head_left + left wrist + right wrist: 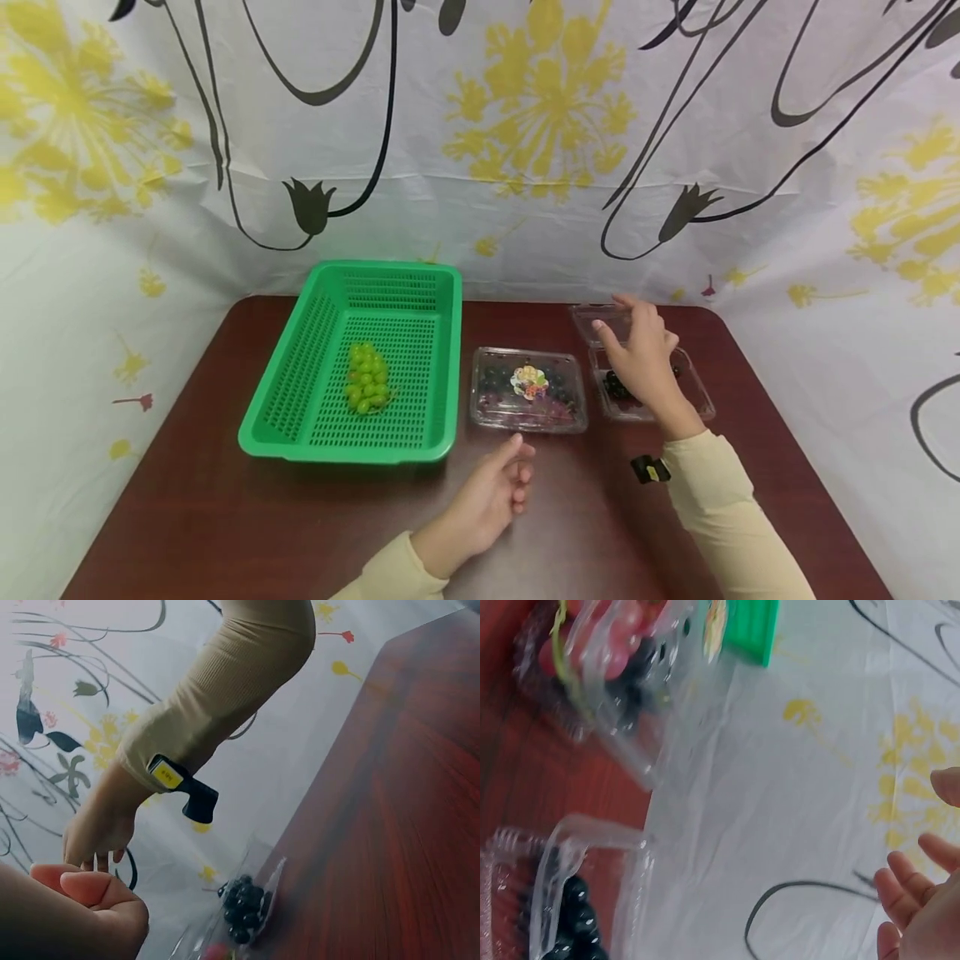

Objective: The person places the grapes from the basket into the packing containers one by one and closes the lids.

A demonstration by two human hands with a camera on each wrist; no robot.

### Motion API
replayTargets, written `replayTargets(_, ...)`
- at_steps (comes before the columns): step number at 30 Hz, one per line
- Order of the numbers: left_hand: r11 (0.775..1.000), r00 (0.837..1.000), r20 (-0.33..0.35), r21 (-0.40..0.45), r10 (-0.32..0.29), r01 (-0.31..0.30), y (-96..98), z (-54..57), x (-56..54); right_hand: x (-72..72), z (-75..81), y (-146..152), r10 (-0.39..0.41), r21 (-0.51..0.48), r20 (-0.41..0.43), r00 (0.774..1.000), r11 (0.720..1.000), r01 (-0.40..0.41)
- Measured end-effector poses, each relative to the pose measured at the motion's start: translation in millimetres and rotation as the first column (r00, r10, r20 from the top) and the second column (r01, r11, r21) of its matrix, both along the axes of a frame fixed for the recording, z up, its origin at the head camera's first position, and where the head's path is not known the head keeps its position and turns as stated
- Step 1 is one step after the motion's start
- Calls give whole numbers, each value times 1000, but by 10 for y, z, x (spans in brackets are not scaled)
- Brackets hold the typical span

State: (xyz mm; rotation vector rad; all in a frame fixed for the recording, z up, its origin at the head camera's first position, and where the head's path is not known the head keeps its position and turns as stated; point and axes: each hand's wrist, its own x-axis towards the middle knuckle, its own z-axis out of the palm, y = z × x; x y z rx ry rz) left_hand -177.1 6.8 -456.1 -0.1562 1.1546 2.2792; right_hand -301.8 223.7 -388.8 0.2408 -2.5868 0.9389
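My right hand [641, 350] hovers over a clear plastic clamshell box [705, 400] at the table's right, its fingers loosely bent and holding nothing. The lid [592, 318] of that box stands raised at the back. Dark grapes [615, 385] lie inside, partly hidden by the hand; they show again as dark grapes [581, 922] in the right wrist view. Left of it sits a second clamshell box [525, 427], closed, with dark and red grapes [619, 645] and a fruit sticker [530, 382]. Just in front of it, my left hand [487, 504] is empty, fingers relaxed.
A green plastic basket [345, 454] stands on the left half of the dark red table [225, 517], with a bunch of green grapes [367, 379] in it. Behind the table hangs a white patterned cloth [420, 208]. A black device [649, 469] is attached at the right sleeve.
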Motion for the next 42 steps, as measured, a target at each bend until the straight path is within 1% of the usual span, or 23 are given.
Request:
replayTargets(3, 1000, 1000, 10, -2, 8, -8, -128, -20, 35, 31, 36, -82, 23, -14, 5, 1000, 1000, -23)
replayTargets(6, 1000, 1000, 0, -8, 6, -6, -264, -48, 94, 69, 59, -174, 46, -14, 9, 999, 999, -46)
replayTargets(10, 1000, 1000, -1, -28, -6, 6, -442, -92, 191, 126, 68, -292, 81, 3, 33, 996, 997, -81)
replayTargets(13, 999, 1000, 9, -49, -1, 2, -550, -116, 221, 150, 64, -359, 108, 26, 60, 992, 994, -110)
replayTargets(18, 998, 999, 21, -67, 25, -24, -683, -147, 199, 154, 84, -491, 144, 75, 105, 984, 986, -152)
replayTargets(24, 994, 995, 43, -76, 86, -83, -837, -235, 197, 164, 80, -736, 176, 117, 153, 972, 974, -195)
replayTargets(32, 983, 985, 63, -102, 162, -155, -1030, -334, 180, 150, -22, -1042, 242, 139, 152, 958, 955, -263)
replayTargets(35, 977, 980, 58, -106, 190, -184, -1086, -346, 169, 135, -74, -1153, 262, 151, 143, 954, 947, -283)
replayTargets(38, 968, 972, 47, -112, 231, -225, -1127, -349, 162, 127, -129, -1286, 288, 161, 125, 950, 938, -305)
replayTargets(42, 955, 961, 36, -125, 274, -268, -1186, -344, 172, 144, -202, -1493, 325, 184, 132, 937, 920, -345)
